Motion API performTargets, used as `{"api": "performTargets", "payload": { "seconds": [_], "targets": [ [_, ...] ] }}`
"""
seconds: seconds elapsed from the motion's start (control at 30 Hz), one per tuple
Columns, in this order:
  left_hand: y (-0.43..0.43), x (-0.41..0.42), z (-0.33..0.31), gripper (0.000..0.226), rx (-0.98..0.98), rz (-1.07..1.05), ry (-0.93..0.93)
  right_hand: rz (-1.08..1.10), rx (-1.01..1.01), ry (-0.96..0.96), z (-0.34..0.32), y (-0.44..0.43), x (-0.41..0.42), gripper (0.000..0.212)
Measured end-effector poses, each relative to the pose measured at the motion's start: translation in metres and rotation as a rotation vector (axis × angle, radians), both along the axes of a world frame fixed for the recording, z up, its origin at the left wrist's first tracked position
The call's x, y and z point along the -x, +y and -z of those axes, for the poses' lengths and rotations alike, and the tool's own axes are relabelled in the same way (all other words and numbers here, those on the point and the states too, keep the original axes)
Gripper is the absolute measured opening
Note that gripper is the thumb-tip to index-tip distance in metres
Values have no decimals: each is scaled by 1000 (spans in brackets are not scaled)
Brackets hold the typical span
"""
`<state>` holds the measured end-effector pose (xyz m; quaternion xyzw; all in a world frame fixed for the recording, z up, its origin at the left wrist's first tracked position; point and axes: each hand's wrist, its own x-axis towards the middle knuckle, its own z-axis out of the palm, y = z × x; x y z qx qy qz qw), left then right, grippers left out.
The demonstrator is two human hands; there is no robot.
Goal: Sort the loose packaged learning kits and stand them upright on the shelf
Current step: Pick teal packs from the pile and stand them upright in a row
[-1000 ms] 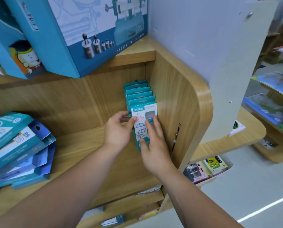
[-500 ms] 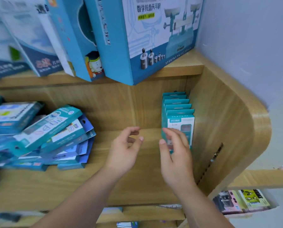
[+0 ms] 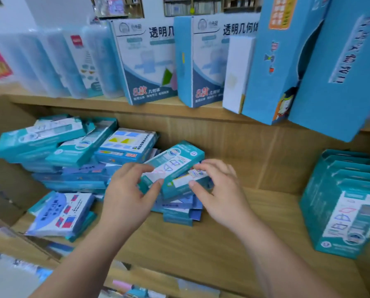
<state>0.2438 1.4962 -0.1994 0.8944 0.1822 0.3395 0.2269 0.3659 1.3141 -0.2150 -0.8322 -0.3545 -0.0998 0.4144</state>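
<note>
Hands reaching onto a loose teal kit atop the flat pile.
Left hand and right hand are pinching its ends on the wooden shelf; sorted kits are standing upright far right.

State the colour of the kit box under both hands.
Teal cardboard box with a white front panel; head view.

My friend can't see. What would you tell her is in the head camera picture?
Two bare hands, left hand and right hand, close around a teal kit on top of a messy pile on a wooden shelf. At the right, a row of kits stands upright. Big blue boxes sit on the shelf above.
</note>
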Motion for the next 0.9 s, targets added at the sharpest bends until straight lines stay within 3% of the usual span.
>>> {"api": "performTargets", "payload": {
  "seconds": [0.17, 0.5, 0.9],
  "targets": [
    [51, 12, 15, 48, 2, 65, 21, -151, 317, -75, -29, 53, -20, 74],
    [84, 19, 22, 75, 162, 330, 99, -387, 891, 71, -79, 107, -47, 92],
    [89, 19, 20, 61, 459, 418, -46, -308, 883, 161, -86, 103, -38, 112]
  ]
}}
